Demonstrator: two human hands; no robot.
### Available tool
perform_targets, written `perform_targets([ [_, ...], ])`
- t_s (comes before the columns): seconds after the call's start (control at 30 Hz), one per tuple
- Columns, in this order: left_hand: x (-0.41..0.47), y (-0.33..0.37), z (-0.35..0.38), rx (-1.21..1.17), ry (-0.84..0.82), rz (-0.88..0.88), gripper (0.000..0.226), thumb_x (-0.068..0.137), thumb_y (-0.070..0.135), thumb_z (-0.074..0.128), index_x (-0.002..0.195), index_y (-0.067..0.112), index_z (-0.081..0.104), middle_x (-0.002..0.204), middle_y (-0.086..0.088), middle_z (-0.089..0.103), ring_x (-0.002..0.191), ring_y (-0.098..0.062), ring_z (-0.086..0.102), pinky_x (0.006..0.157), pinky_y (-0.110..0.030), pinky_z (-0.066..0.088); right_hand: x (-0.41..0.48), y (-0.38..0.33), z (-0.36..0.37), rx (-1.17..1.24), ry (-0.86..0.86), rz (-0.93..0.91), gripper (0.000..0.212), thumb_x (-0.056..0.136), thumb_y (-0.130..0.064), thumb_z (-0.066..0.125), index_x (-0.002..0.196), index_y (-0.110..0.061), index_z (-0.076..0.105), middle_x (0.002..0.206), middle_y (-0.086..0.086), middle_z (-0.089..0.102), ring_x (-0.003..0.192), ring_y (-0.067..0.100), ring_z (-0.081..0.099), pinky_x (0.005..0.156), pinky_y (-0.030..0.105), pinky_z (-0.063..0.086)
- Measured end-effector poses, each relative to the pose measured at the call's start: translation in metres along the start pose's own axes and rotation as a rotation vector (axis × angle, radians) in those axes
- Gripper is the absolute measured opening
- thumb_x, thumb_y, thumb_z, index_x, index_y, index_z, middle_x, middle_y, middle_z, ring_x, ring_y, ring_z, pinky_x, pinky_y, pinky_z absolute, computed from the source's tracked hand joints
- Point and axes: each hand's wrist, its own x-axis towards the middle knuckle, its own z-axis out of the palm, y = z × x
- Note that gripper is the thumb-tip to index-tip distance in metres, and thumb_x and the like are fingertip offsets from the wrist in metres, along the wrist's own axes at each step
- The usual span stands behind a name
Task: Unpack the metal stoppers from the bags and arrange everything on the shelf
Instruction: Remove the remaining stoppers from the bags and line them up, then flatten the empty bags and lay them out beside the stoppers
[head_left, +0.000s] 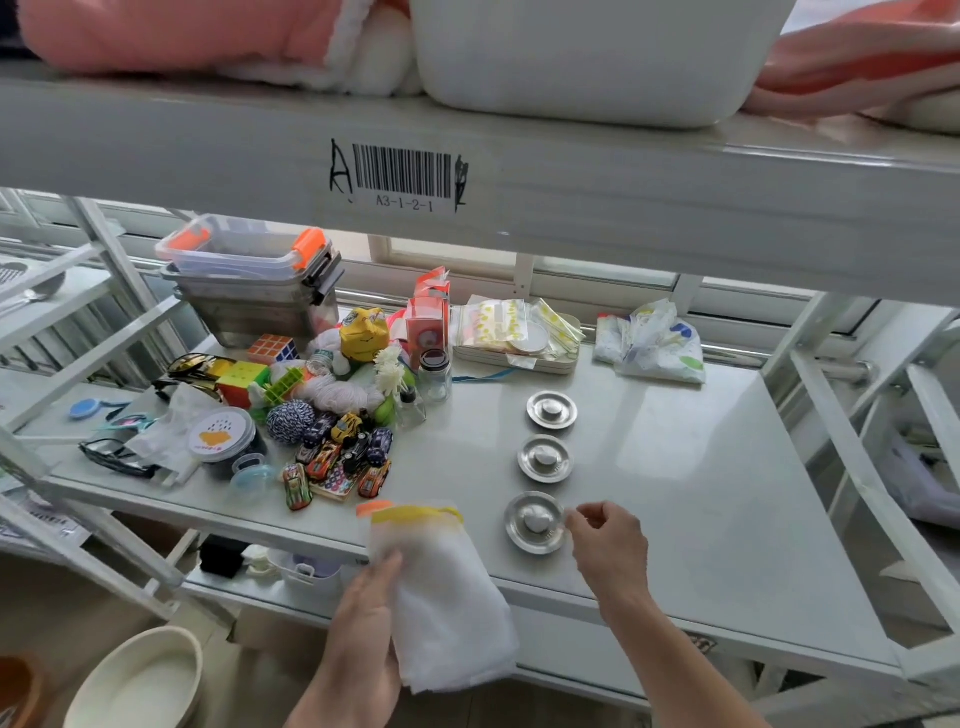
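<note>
Three round metal stoppers lie in a line on the white shelf (701, 467): the far one (551, 410), the middle one (544, 458) and the near one (535, 522). My right hand (608, 535) is at the near stopper's right rim, thumb and forefinger pinched against its edge. My left hand (363, 623) holds a frosted white zip bag (441, 592) with a yellow and orange top strip, lifted over the shelf's front edge. I cannot see anything inside the bag.
Left of the stoppers is a heap of toy cars (343, 457), puzzle cubes (241, 379), yarn, a small glass jar (434, 374) and stacked bins (249, 280). More bags (519, 332) and a crumpled one (654, 343) lie at the back. An upper shelf beam (467, 176) overhangs.
</note>
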Motion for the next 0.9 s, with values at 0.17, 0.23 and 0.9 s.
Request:
perform_targets([
  [0.17, -0.014, 0.000, 0.026, 0.046, -0.219, -0.003, 0.018, 0.088, 0.010, 0.061, 0.093, 0.004, 0.077, 0.092, -0.021, 0.078, 0.075, -0.029, 0.076, 0.060, -0.036, 0.061, -0.055, -0.022, -0.013, 0.503, -0.612, 0.184, 0.038, 0.088, -0.036, 0.072, 0.097, 0.001, 0.075, 0.081, 0.015, 0.073, 0.067, 0.024, 0.067, 0.062, 0.033, 0.052],
  [0.23, -0.019, 0.001, 0.037, 0.074, -0.281, -0.002, 0.021, 0.085, 0.006, 0.064, 0.101, -0.002, 0.074, 0.098, -0.027, 0.076, 0.079, -0.033, 0.075, 0.063, -0.038, 0.060, -0.063, -0.018, -0.015, 0.614, -0.608, 0.160, 0.034, 0.077, -0.024, 0.082, 0.095, 0.004, 0.076, 0.094, 0.027, 0.075, 0.078, 0.032, 0.069, 0.074, 0.041, 0.052],
  [0.9, -0.032, -0.037, 0.121, 0.014, -0.348, -0.058, 0.038, 0.088, 0.019, 0.059, 0.116, -0.005, 0.069, 0.117, -0.029, 0.070, 0.107, -0.041, 0.068, 0.095, -0.054, 0.052, -0.018, 0.001, -0.097, 0.774, -0.509, 0.051, 0.023, 0.097, -0.011, 0.058, 0.101, 0.000, 0.077, 0.105, 0.025, 0.074, 0.088, 0.027, 0.066, 0.080, 0.037, 0.050],
])
